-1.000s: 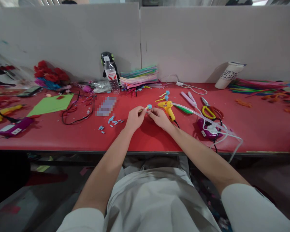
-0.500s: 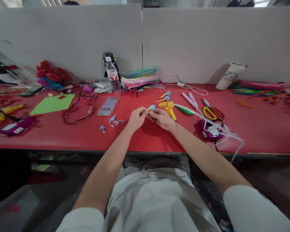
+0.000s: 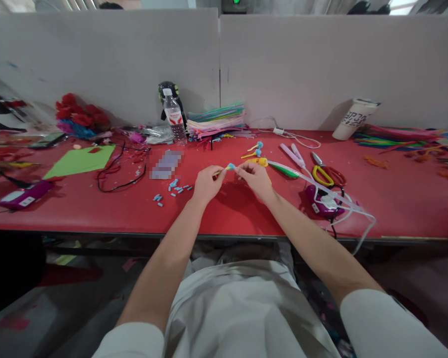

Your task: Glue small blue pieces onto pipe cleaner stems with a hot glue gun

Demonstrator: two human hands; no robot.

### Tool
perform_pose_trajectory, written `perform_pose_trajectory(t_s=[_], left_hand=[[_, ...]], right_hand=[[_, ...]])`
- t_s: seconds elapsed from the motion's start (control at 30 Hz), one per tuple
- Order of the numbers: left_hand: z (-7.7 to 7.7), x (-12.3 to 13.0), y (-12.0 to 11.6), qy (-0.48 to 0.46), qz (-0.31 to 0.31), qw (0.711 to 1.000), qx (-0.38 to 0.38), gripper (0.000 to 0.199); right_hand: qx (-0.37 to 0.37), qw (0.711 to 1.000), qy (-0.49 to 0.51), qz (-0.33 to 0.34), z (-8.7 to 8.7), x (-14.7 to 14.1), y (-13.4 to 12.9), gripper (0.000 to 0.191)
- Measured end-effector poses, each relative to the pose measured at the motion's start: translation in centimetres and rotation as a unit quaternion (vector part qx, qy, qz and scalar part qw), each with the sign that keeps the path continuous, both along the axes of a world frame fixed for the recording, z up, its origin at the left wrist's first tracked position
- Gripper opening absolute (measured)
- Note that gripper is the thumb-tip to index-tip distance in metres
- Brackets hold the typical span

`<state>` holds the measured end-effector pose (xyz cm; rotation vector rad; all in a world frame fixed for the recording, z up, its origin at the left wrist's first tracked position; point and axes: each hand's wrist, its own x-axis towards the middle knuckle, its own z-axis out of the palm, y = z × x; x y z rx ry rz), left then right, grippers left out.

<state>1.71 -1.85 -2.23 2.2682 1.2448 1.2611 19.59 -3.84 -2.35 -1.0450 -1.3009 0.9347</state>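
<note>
Above the red tabletop, my left hand (image 3: 208,184) pinches the yellow stem of a small blue fuzzy pipe-cleaner flower (image 3: 230,167). The flower head points right, toward my right hand (image 3: 257,178), whose thumb and fingertips close on its right edge. Behind my right hand lies a yellow glue gun (image 3: 260,161), largely covered by it. Two similar small blue flowers with yellow stems (image 3: 259,148) lie just beyond the glue gun. Short light-blue pieces (image 3: 174,186) are scattered left of my left hand.
Scissors (image 3: 323,171), a pink flat tool (image 3: 294,155) and a purple box with cables (image 3: 323,201) lie on the right. Bundled pipe cleaners (image 3: 216,122), a bottle (image 3: 174,117) and a tilted cup (image 3: 354,119) stand along the partition (image 3: 302,69). Green paper (image 3: 80,161) lies left.
My left hand has shifted slightly left with the flower, which now points more to the right. My right hand has turned and hides more of the glue gun.
</note>
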Motion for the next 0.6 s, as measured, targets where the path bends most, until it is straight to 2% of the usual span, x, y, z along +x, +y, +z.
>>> perform_pose_trajectory(t_s=[0.23, 0.4, 0.6], left_hand=[[-0.03, 0.06, -0.04, 0.023, 0.003, 1.000, 0.009, 0.025], [-0.10, 0.07, -0.04, 0.033, 0.000, 0.999, 0.011, 0.025], [-0.03, 0.00, -0.10, 0.049, 0.008, 0.999, 0.007, 0.025]], right_hand=[[0.020, 0.996, -0.081, 0.023, -0.38, -0.10, 0.20, 0.033], [0.051, 0.987, -0.153, 0.011, 0.03, -0.19, -0.18, 0.038], [0.058, 0.981, -0.185, -0.005, -0.24, 0.01, -0.03, 0.039]])
